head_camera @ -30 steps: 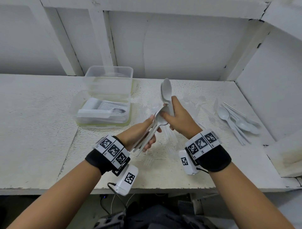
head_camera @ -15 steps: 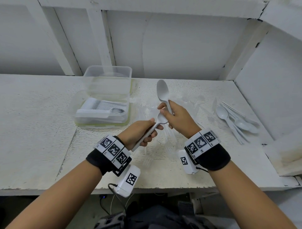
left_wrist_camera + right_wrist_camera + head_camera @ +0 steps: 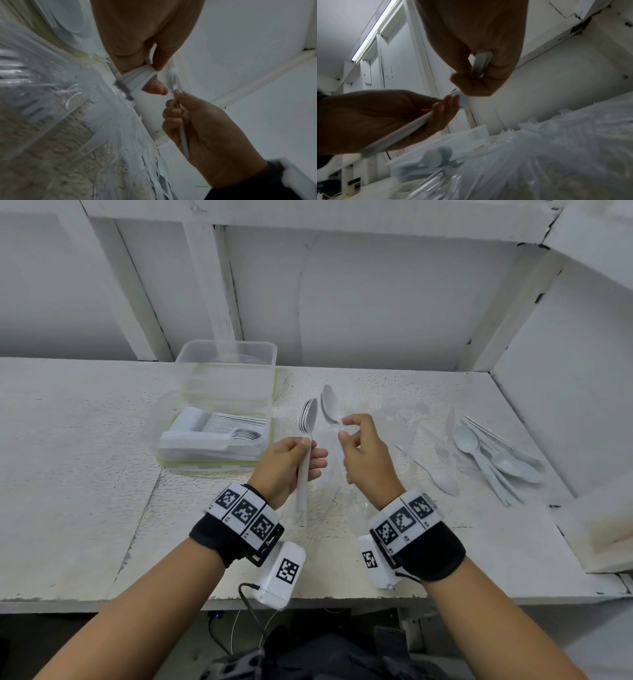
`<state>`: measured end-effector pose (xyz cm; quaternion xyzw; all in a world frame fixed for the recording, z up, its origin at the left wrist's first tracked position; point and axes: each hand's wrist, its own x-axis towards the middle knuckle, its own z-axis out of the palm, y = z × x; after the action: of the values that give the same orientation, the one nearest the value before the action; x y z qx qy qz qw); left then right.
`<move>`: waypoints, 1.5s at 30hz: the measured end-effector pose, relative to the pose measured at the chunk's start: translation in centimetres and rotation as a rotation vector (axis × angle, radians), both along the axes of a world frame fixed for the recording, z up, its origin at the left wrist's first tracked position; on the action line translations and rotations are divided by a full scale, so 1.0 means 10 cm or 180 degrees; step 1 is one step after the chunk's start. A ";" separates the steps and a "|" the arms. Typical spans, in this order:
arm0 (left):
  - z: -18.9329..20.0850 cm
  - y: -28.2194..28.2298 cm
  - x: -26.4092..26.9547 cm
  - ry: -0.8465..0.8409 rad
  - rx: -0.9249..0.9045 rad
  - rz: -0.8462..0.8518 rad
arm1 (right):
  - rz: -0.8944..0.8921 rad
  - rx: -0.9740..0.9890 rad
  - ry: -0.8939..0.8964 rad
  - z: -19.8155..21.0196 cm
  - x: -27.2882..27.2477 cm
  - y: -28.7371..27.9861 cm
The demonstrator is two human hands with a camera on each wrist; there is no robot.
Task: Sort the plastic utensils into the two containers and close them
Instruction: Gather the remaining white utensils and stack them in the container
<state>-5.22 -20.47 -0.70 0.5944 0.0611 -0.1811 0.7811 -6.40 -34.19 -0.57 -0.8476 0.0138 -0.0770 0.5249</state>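
the two hands have drawn apart. the left hand now stands its spoon bundle upright, bowls toward 12 o'clock, while the right hand has tipped its single spoon toward 11 o'clock.

Black wristbands carry white square-coded tags and boxes.

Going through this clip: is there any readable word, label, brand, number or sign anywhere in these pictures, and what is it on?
No readable text in any view.
Left wristband: black-and-white square marker codes, no words; tiny marks beside them too small to read.
Right wristband: the same kind of codes, tiny marks unreadable.
White camera boxes under the wrists: one code each, no lettering.
Plastic containers and spoons: no print or embossing visible.
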 end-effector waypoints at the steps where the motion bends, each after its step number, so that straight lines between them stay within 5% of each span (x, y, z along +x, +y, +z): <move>1: 0.00 -0.01 0.00 -0.0006 -0.0112 0.0039 | -0.0034 0.0035 0.0015 -0.03 -0.01 0.03; 10: -0.02 -0.03 -0.01 -0.0109 -0.0318 -0.0015 | -0.0127 0.0140 0.0005 -0.08 -0.05 0.22; 22: 0.05 0.08 0.00 -0.0076 -0.0099 -0.0123 | 0.0063 -0.0660 -0.0477 -0.06 -0.05 0.18; 31: 0.10 0.26 -0.02 -0.0860 0.1735 -0.0558 | 0.0225 -0.1879 -0.1381 0.08 0.05 -0.01; 37: 0.14 0.45 -0.03 -0.0953 0.2405 -0.1291 | 0.1547 -0.3054 -0.1556 0.07 0.11 0.01; 45: 0.14 0.72 0.06 -0.1295 0.2909 -0.1711 | 0.1934 -0.2984 -0.1520 -0.07 0.16 0.20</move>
<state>-4.67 -13.25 0.73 0.8896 -0.1720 -0.2105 0.3670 -4.79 -32.21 -1.25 -0.9138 -0.3822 -0.1096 0.0828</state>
